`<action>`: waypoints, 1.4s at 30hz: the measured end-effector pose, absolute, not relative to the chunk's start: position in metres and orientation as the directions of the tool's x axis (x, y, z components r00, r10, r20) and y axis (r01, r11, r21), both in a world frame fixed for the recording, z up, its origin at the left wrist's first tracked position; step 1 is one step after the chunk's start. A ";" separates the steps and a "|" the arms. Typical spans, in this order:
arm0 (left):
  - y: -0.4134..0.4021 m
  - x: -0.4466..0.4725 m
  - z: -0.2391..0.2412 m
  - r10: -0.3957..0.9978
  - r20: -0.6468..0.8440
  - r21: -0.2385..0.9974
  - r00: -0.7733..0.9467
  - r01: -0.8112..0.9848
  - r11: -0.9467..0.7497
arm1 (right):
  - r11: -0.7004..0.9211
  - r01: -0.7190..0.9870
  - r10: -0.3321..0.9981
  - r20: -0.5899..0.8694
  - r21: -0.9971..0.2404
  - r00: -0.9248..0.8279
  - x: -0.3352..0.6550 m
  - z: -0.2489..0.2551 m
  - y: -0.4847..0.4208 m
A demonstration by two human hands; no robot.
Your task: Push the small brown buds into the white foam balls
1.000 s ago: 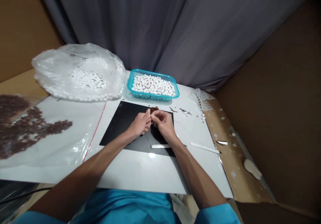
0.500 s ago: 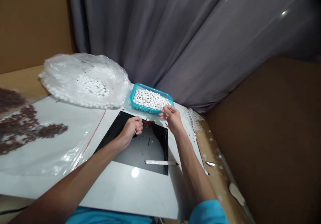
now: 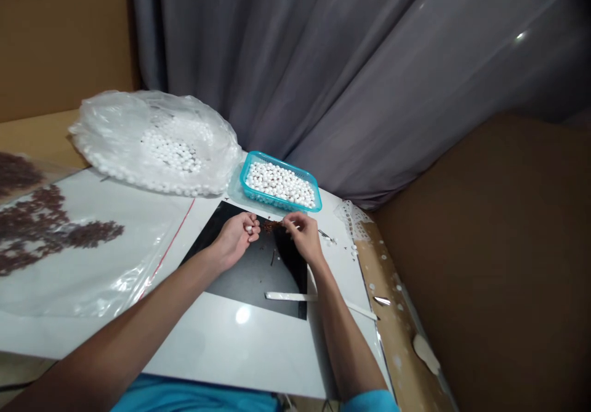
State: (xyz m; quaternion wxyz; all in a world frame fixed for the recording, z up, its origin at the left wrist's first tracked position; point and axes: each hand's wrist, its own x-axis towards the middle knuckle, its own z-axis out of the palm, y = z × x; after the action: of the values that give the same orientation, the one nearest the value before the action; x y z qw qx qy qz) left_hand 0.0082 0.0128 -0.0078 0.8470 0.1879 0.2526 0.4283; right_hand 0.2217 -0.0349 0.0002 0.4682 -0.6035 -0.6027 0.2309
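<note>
One small white bead [image 3: 249,229] sits in my left hand [image 3: 234,238], the fingers curled round it so that it shows near the tips. My right hand [image 3: 303,237] is opposite, thumb and fingers drawn close at the right side of a heap of brown pieces [image 3: 270,226]; whether they pinch one, I cannot tell. That heap lies between my hands, near the far edge of the black sheet [image 3: 244,282] beneath them.

I judge the bead to be very light, firm and smooth, apt to roll from a flat palm, so the best hold is around its sides, between thumb and fingertip, with little pressure. The brown pieces look thin and perhaps brittle; I would take one by its end, gently, as they seem likely to tangle.

Many more beads [image 3: 279,184] fill the teal basket [image 3: 265,198] just beyond my hands, and a plastic bag [image 3: 117,116] of similar white pieces bulges farther out, past my left. Nearer my body than my right hand, a flat white strip [image 3: 289,296] lies across the sheet.
</note>
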 end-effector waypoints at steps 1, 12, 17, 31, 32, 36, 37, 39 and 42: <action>0.013 0.008 -0.007 0.809 -0.282 0.519 0.516 -0.628 0.581 | 0.164 0.565 0.951 0.283 -0.809 0.128 0.221 -0.005 -0.040; 0.010 0.008 -0.005 0.765 -0.281 0.557 0.579 -0.551 0.622 | 0.210 0.715 0.940 0.338 -0.667 0.039 0.211 -0.017 -0.048; 0.005 0.013 -0.003 0.804 -0.235 0.664 0.546 -0.514 0.543 | 0.190 0.660 0.938 0.333 -0.727 0.097 0.213 -0.010 -0.056; -0.005 0.010 0.006 0.696 -0.170 0.782 0.697 -0.334 0.526 | 0.139 0.005 0.986 0.139 -0.990 0.094 0.206 0.002 -0.067; -0.006 0.009 0.006 0.687 -0.169 0.789 0.707 -0.321 0.524 | 0.137 -0.003 0.987 0.136 -0.991 0.087 0.206 0.003 -0.067; -0.005 0.008 0.010 0.647 -0.180 0.800 0.741 -0.272 0.534 | 0.117 -0.030 0.990 0.114 -0.993 0.087 0.208 0.003 -0.069; -0.005 0.008 0.011 0.629 -0.197 0.793 0.752 -0.254 0.553 | 0.114 -0.037 0.990 0.111 -0.993 0.088 0.209 0.003 -0.069; -0.004 0.009 0.014 0.582 -0.238 0.771 0.777 -0.214 0.600 | 0.115 -0.046 0.990 0.111 -0.992 0.085 0.208 0.002 -0.069; -0.003 0.011 0.016 0.535 -0.271 0.760 0.800 -0.163 0.629 | 0.113 -0.063 0.991 0.108 -0.992 0.078 0.207 0.000 -0.068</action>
State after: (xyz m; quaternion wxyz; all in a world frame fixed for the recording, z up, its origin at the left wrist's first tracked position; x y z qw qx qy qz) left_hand 0.0112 -0.0032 0.0158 0.8690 0.3807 0.2441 0.2009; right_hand 0.2067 -0.0681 0.0000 0.5619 -0.4727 -0.4906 0.4692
